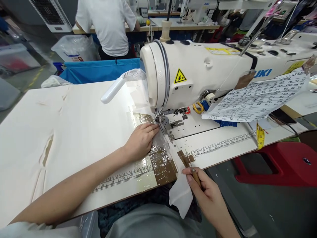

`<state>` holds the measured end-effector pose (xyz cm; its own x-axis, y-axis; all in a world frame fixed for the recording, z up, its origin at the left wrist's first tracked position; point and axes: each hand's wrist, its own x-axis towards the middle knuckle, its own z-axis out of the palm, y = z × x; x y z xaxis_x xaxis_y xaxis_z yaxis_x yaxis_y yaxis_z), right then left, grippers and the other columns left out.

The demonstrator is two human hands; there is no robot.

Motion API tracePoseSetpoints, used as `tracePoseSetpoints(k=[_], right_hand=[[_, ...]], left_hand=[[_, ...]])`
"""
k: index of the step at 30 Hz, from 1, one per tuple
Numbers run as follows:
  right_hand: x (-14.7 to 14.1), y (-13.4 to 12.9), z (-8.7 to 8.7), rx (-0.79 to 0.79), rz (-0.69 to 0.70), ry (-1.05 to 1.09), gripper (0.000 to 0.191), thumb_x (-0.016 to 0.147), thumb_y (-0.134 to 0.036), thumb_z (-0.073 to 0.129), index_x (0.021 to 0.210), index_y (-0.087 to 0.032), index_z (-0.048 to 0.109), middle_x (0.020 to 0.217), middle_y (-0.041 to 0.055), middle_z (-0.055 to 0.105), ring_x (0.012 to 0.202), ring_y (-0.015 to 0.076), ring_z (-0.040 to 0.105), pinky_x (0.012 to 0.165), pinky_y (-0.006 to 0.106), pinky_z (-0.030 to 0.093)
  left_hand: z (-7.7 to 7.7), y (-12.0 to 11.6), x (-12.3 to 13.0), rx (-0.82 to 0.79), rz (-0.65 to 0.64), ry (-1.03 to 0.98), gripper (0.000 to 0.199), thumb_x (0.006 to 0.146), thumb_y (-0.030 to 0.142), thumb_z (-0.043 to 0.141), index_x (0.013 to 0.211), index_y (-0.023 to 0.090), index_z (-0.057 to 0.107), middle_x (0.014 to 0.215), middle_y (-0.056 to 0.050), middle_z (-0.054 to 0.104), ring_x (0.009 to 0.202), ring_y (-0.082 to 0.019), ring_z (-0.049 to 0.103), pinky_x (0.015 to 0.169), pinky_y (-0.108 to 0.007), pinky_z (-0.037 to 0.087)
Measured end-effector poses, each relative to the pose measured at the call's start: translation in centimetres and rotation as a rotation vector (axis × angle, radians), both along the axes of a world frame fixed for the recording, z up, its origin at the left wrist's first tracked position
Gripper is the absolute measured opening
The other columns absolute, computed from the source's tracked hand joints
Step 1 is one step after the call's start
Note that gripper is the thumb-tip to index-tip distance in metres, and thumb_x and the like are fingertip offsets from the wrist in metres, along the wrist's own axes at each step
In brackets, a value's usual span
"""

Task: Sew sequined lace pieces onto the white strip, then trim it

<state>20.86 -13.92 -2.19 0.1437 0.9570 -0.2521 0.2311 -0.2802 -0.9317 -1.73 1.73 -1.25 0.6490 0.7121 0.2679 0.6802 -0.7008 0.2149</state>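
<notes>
A white sewing machine (188, 72) stands on the table, its needle area low at the centre. My left hand (142, 140) lies palm down just left of the presser foot, fingers together, pressing on white fabric over the taped table surface. White fabric (182, 195) runs from the foot down over the table's front edge. In my right hand (204, 190) is an awl (196, 178) with a wooden handle, its thin metal tip pointing up and away. The fingertips of that hand are at the edge of the hanging fabric.
Printed rulers (220, 144) line the table's front edge. Written paper sheets (252, 97) hang from the machine. A yellow tape measure (260, 136) dangles at the right, above a red stool (287, 163). Large white fabric covers the table's left. A person (107, 24) works beyond a blue cloth (101, 70).
</notes>
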Motion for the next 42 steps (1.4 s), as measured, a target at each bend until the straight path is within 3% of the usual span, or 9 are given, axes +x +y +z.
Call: tracePoseSetpoints(k=[6,8,14,19,23,28,34,37,42], right_hand=[[-2.9,-0.4,0.5,-0.253,-0.115,0.608,0.045,0.072,-0.056,0.077,0.101,-0.021,0.071,0.085,0.0053,0.069,0.075,0.0197,0.063,0.064,0.028,0.050],[-3.5,-0.9,0.4,-0.304,-0.093,0.637,0.045,0.074,-0.056,0.075,0.104,-0.022,0.071,0.089,0.0061,0.070,0.074,0.0194,0.064,0.063,0.027,0.051],[-2.1,-1.1,0.4,-0.064,-0.011,0.080,0.047,0.087,-0.058,0.060,0.107,-0.017,0.070,0.085,0.0052,0.068,0.067,0.0155,0.057,0.058,0.023,0.047],[-1.3,0.3,0.9,0.076,0.058,-0.154,0.039,0.096,-0.047,0.048,0.113,-0.017,0.067,0.062,-0.0028,0.055,0.052,0.0124,0.048,0.049,0.021,0.041],[-1.7,1.2,1.3,0.179,0.100,-0.244,0.033,0.098,-0.041,0.046,0.112,-0.018,0.066,0.065,-0.0015,0.059,0.058,0.0142,0.056,0.055,0.021,0.047],[-1.9,2.3,1.9,0.248,0.134,-0.294,0.030,0.098,-0.036,0.044,0.109,-0.018,0.065,0.076,0.0017,0.068,0.056,0.0136,0.058,0.051,0.021,0.047],[-2.3,4.0,2.1,0.287,0.180,-0.328,0.032,0.099,-0.034,0.042,0.113,-0.016,0.064,0.070,0.0019,0.066,0.061,0.0163,0.064,0.054,0.023,0.049],[-2.5,4.7,2.2,0.292,0.202,-0.374,0.032,0.099,-0.032,0.040,0.113,-0.016,0.064,0.071,0.0024,0.068,0.061,0.0169,0.062,0.054,0.024,0.048],[-2.7,5.7,2.4,0.326,0.230,-0.403,0.028,0.098,-0.028,0.040,0.111,-0.016,0.061,0.087,0.0073,0.074,0.064,0.0172,0.065,0.058,0.025,0.050]], left_hand=[[0.1,-0.2,-0.1,0.055,-0.017,0.041,0.045,0.090,0.004,0.037,0.130,0.004,0.058,0.135,-0.015,0.062,0.128,-0.026,0.055,0.108,-0.048,0.047],[0.0,-0.4,-0.1,0.084,-0.014,0.059,0.043,0.091,0.004,0.039,0.129,0.004,0.059,0.134,-0.016,0.062,0.127,-0.027,0.056,0.106,-0.049,0.048],[-0.1,-0.9,0.9,0.176,0.012,0.152,0.041,0.091,0.006,0.042,0.128,0.000,0.059,0.134,-0.020,0.060,0.127,-0.032,0.052,0.103,-0.048,0.049],[0.3,-0.4,1.6,0.139,0.072,0.096,0.036,0.095,0.007,0.038,0.121,0.003,0.061,0.124,-0.020,0.060,0.115,-0.031,0.053,0.092,-0.046,0.054],[0.3,0.1,1.2,0.113,0.044,0.006,0.036,0.097,0.009,0.033,0.114,0.004,0.064,0.108,-0.017,0.063,0.099,-0.026,0.053,0.083,-0.043,0.055],[0.1,0.6,0.4,0.094,-0.058,-0.074,0.037,0.095,0.005,0.033,0.112,0.012,0.065,0.109,-0.013,0.064,0.098,-0.023,0.054,0.086,-0.042,0.053],[-0.2,0.8,0.4,0.134,0.015,-0.025,0.035,0.094,0.008,0.036,0.119,0.008,0.062,0.116,-0.017,0.061,0.109,-0.029,0.052,0.087,-0.046,0.052],[0.0,0.7,0.3,0.156,0.023,-0.051,0.033,0.094,0.009,0.037,0.117,0.008,0.061,0.109,-0.016,0.062,0.102,-0.027,0.053,0.084,-0.044,0.053],[0.1,0.6,0.0,0.149,-0.120,-0.115,0.028,0.095,0.009,0.038,0.109,0.011,0.062,0.102,-0.012,0.065,0.093,-0.022,0.056,0.080,-0.038,0.053]])
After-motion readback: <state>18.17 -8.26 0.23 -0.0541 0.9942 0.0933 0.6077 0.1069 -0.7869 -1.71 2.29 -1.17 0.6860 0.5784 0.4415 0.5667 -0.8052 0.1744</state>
